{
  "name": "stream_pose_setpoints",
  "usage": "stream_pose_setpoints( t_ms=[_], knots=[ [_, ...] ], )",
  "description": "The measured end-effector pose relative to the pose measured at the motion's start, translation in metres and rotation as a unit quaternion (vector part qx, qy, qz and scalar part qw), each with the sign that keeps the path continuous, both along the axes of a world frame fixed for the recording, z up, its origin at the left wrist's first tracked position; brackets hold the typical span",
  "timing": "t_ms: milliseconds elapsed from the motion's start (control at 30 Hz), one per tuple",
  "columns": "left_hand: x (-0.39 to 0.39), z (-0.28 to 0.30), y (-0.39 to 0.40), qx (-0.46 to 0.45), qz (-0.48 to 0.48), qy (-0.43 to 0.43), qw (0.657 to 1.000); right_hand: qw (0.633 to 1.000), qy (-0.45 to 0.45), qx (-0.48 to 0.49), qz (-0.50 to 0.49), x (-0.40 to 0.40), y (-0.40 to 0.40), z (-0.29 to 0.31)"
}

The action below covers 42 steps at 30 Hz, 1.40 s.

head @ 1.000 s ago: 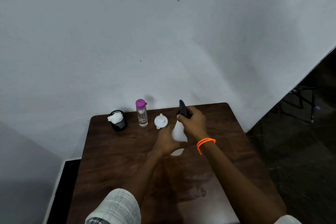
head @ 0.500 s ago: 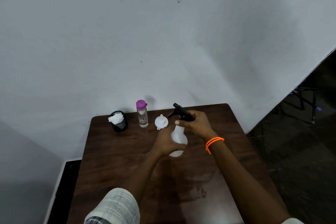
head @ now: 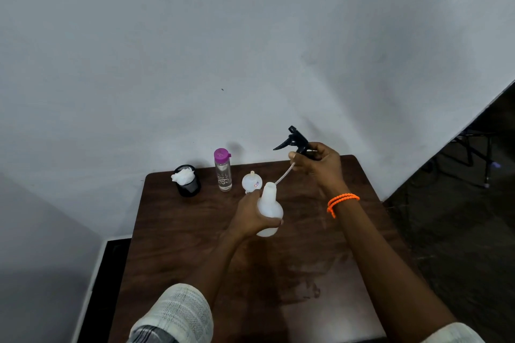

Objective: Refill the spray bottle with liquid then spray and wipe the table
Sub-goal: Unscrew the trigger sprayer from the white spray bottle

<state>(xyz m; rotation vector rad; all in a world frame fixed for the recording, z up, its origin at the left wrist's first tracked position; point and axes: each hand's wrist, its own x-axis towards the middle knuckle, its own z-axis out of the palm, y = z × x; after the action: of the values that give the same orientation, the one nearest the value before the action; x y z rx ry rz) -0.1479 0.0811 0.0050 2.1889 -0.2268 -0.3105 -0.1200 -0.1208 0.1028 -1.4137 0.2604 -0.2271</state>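
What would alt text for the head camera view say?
Over a dark wooden table, the right hand lifts a black spray head off a white bottle held by the left hand.

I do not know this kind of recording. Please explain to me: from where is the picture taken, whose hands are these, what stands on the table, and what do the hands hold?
The picture comes from a camera worn on a person's head, looking down at their own hands; there is no robot. The left hand grips a white spray bottle, its neck open. The right hand holds the black spray head, lifted off, its thin tube reaching down toward the neck. On the brown table stand a black cup with a white cloth, a clear bottle with a purple cap and a small white funnel.
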Motion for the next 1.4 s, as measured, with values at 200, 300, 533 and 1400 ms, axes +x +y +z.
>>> stream_pose_setpoints(
  t_ms=[200, 300, 533, 1400],
  knots=[
    [0.001, -0.007, 0.012, -0.013, 0.059, -0.005, 0.998, 0.988, -0.012, 0.151, -0.003, 0.005, -0.019, 0.001],
    [0.001, -0.008, 0.015, -0.033, 0.086, -0.02, 0.995, 0.976, 0.01, 0.218, -0.005, 0.003, -0.025, -0.008],
    [0.002, -0.003, 0.02, -0.05, 0.087, -0.042, 0.994, 0.952, 0.09, 0.289, -0.054, -0.006, -0.03, -0.03],
    [0.008, 0.003, 0.028, -0.045, 0.118, 0.018, 0.992, 0.934, 0.083, 0.348, -0.023, -0.031, -0.038, -0.058]
  ],
)
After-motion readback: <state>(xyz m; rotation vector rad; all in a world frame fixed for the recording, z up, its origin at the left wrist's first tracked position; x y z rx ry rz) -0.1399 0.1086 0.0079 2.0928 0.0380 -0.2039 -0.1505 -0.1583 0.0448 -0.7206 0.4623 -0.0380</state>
